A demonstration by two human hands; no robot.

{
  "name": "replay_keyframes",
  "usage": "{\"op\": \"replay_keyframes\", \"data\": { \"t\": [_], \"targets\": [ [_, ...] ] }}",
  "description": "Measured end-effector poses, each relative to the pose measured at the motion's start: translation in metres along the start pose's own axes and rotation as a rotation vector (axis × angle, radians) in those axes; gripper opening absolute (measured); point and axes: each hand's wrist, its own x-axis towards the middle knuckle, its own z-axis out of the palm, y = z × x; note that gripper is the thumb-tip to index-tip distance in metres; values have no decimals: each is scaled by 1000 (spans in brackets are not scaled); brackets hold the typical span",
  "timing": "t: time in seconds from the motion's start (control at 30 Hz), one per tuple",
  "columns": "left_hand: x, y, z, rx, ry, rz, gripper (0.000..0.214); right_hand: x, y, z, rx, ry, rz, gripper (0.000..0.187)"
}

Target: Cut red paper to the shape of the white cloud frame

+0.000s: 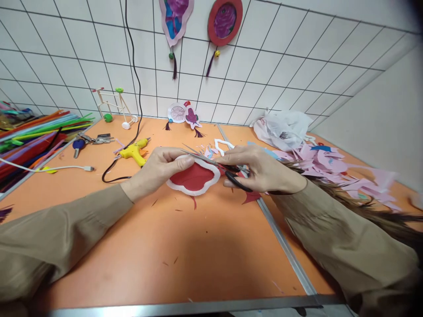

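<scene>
Brown sleeves (66, 233) closest; left hand (158, 169) pinches white-rimmed red cutout (193, 178), right hand (264, 169) grips black-handled scissors (211, 161) at its upper edge.

I note one head-worn camera, set close over the near side of the orange table (132, 251), facing forward and down toward the grid-lined wall (284, 53)

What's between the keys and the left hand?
The yellow glue gun and black cord lie between the keys and the left hand, in the head view.
</scene>
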Motion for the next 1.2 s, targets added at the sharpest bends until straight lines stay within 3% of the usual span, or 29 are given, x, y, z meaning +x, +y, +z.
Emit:
{"op": "replay_keyframes", "data": {
  "t": [0.17, 0.5, 1.2],
  "targets": [
    [18, -3, 0, 10, -6, 78, 25, -1, 6, -7, -103, 107, 0, 14],
    [18, -7, -2, -20, -31, 100, 24, 0, 6, -9, -278, 69, 9, 20],
    [19, -6, -11, 160, -60, 203, 22, -2, 9, -10, -263, 59, -67, 23]
  ]
}}
